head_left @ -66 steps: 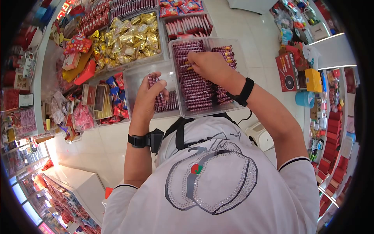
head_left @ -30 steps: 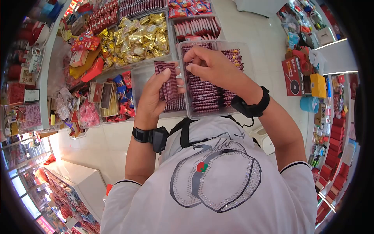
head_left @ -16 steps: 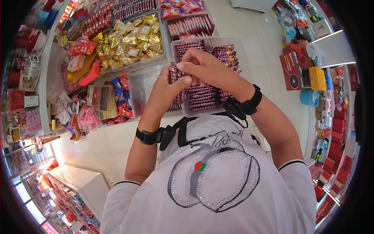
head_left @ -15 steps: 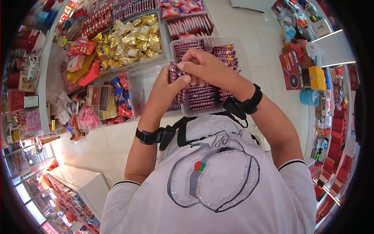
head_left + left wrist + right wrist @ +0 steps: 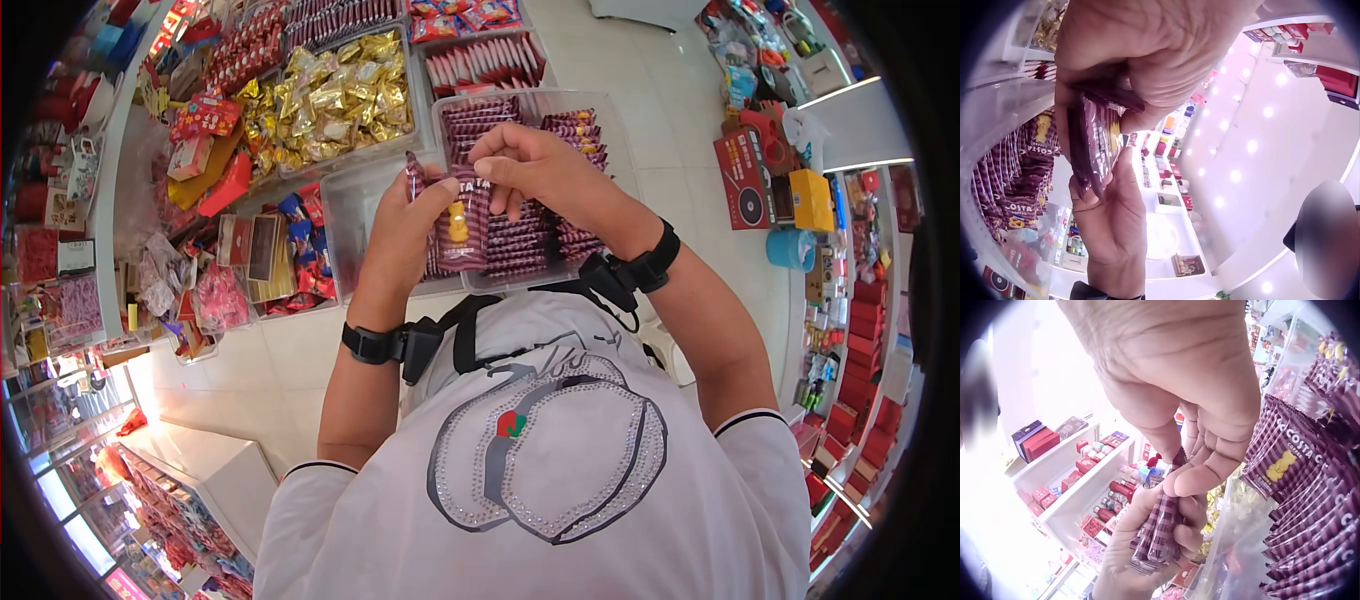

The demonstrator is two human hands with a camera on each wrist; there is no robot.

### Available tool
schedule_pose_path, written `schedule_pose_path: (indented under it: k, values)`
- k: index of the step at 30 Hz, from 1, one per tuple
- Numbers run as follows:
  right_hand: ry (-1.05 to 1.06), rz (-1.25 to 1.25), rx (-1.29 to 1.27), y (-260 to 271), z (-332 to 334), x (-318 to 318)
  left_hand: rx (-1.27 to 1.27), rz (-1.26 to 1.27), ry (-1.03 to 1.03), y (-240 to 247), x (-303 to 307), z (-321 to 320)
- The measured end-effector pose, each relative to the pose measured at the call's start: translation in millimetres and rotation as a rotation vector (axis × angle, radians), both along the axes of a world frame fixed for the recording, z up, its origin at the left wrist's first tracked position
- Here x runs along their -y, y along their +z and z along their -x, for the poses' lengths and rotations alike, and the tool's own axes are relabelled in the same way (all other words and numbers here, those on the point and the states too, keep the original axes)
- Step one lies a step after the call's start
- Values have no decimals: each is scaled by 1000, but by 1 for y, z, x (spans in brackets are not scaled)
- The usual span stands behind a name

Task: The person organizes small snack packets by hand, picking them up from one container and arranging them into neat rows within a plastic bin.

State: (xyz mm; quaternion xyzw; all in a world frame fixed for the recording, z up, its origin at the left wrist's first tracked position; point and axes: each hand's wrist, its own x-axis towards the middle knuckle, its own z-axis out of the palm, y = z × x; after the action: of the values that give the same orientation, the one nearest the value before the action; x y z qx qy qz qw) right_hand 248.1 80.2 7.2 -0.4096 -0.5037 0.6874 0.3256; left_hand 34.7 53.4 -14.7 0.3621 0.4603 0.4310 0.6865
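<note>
Gripping purple packets in left hand, upper middle of head view; pinching top end with right hand. Can read only "TA TA" up front; can't make out smaller print below. Can read "COSTA" on stacked packets in clear bin, upper centre; can't read gold wrappers, upper left.

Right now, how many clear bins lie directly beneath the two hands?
2: one bin under the left hand, and one holding rows of purple packets under the right hand. Any stacked underneath would be hidden.
</note>
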Motion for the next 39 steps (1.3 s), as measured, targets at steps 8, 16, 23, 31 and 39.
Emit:
schedule_pose_path:
  k: [8,16,23,31,39]
  values:
    - [-57,-2,65,10,-9,5,181,47,150,1,-3,10]
    - [-118,-85,52,13,-20,8,0,66,130,7,-4,26]
    - [-125,-151,69,6,-24,4,-93,14,-139,14,-3,13]
    - [-83,-141,142,6,-36,12,-400,-136,-409,22,0,10]
    - [227,-162,355,8,-47,18,-594,-331,-545,12,4,11]
